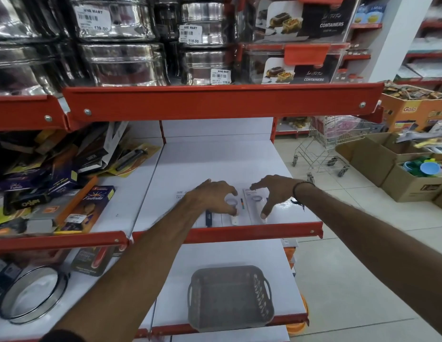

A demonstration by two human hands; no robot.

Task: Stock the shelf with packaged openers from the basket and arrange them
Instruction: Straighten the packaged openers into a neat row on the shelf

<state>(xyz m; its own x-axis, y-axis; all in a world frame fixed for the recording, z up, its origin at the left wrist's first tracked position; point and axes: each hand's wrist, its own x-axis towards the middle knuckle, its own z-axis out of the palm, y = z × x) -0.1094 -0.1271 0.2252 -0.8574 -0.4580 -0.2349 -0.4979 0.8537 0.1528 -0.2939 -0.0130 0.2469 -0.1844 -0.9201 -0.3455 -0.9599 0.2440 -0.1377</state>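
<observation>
White packaged openers lie flat side by side near the front edge of the middle white shelf [215, 164]. My left hand [212, 196] rests with spread fingers on the left packs [233, 217]. Over the right pack [255, 199], my right hand [274, 191] has its fingers spread and its fingertips touching the pack. Neither hand grips anything. The grey plastic basket [229, 297] stands on the lower shelf below my arms and its inside looks empty.
A heap of carded kitchen tools [67, 169] fills the shelf to the left. Steel tins [121, 62] and container boxes [301, 65] sit on the shelf above. A wire trolley [323, 149] and cardboard boxes [400, 176] stand on the floor at right.
</observation>
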